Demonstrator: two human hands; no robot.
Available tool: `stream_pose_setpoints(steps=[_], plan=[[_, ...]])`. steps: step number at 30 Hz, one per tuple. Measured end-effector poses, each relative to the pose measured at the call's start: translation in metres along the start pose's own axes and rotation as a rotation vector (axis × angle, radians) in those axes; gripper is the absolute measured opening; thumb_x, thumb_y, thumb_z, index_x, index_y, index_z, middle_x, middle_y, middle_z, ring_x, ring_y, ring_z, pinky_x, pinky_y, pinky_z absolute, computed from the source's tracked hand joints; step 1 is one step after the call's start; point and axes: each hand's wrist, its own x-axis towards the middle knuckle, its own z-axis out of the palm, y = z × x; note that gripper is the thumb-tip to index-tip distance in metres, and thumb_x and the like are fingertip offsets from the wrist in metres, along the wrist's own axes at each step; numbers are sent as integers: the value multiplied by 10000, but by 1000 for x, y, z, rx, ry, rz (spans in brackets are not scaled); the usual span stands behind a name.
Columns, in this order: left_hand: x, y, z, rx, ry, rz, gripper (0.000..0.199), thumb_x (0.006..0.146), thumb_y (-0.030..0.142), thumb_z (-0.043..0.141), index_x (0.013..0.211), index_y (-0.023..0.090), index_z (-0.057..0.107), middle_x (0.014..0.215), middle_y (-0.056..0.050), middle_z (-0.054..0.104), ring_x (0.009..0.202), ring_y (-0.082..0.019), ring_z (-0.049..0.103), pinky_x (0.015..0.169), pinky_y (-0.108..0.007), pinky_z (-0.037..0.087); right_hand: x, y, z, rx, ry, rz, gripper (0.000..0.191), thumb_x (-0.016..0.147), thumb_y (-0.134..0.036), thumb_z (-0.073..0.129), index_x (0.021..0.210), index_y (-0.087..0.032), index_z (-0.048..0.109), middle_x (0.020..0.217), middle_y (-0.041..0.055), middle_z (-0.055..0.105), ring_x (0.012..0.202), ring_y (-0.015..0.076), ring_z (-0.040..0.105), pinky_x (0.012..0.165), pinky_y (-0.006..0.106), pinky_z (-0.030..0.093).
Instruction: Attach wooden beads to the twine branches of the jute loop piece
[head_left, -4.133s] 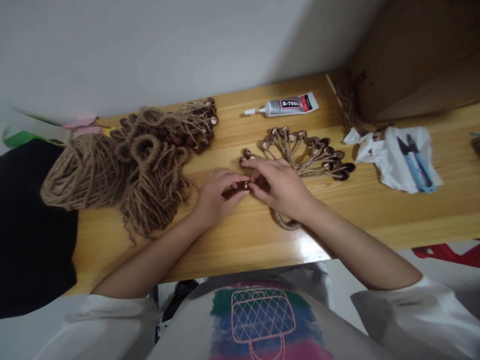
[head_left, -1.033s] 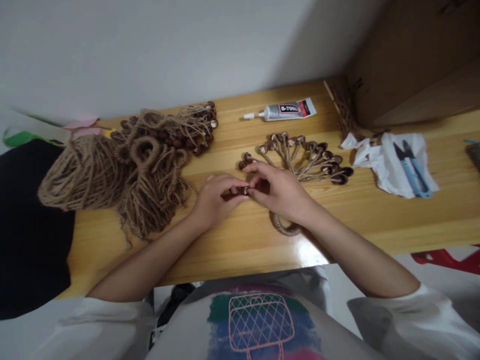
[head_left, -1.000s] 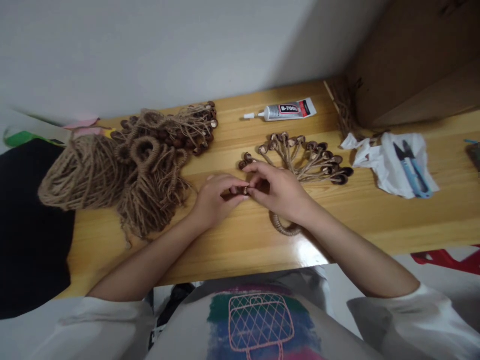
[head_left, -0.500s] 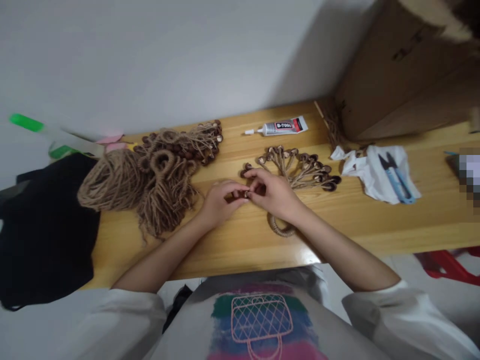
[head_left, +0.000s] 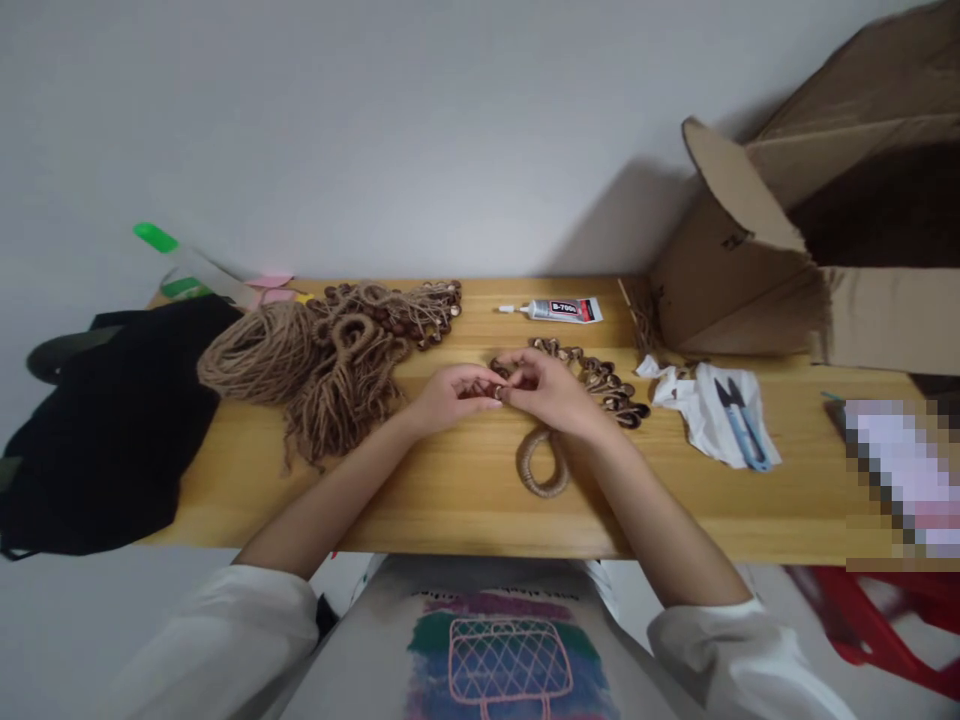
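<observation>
My left hand (head_left: pixel 454 398) and my right hand (head_left: pixel 550 398) meet over the table, fingertips pinched together on a small brown bead-like piece (head_left: pixel 497 393). Fingers cover most of it, so its exact shape is unclear. Under and behind my right hand, thin jute cords fan out, tipped with several round brown pieces (head_left: pixel 616 388). A jute-wrapped ring (head_left: pixel 527 468) lies flat just below my right wrist, part of it close to the forearm.
Left lie a jute twine bundle (head_left: pixel 259 355), tasselled cords (head_left: pixel 330 415) and black cloth (head_left: pixel 112 430). A glue tube (head_left: pixel 562 311) lies behind. Right are blue thread snips (head_left: pixel 742 425) on white tissue (head_left: pixel 701 425), a cardboard box (head_left: pixel 720 290) and a blurred-out object (head_left: pixel 900 470).
The view has shifted, showing more of the cardboard box and the whole ring. Both hands keep the same pinch on the small piece, with only slight finger movement.
</observation>
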Motion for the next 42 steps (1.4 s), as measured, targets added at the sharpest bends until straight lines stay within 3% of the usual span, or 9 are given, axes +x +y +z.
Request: stream_pose_setpoints(steps=[8,18,34,42], plan=[[-7,-10,2,40,-31,39,306,714,339,780,921,126,707,777,-48,699,660,-126,614,647,-255,514,-7,20,0,-129,-48,-152,393,720,-207,604,1104,-159,539,694,-54,563,622,103,545,637,247,423],[-12,-13,9,183,2,92,233,744,106,712,969,161,685,801,-7,699,715,-123,642,682,-234,533,-7,25,-1,-210,-73,-150,460,734,-208,587,1187,-152,526,757,-27,576,699,127,567,709,278,444],[-14,-18,10,190,18,120,205,767,139,702,971,155,690,828,-19,710,719,-120,640,678,-223,516,-10,23,-1,-212,-62,-116,466,730,-204,599,1191,-168,544,782,-16,575,709,135,565,705,288,442],[-15,-17,10,192,22,120,195,780,199,716,969,158,693,811,-20,700,699,-117,622,666,-230,509,-11,22,-6,-189,-127,-150,449,774,-197,580,1218,-168,519,812,-6,562,737,137,567,704,284,446]])
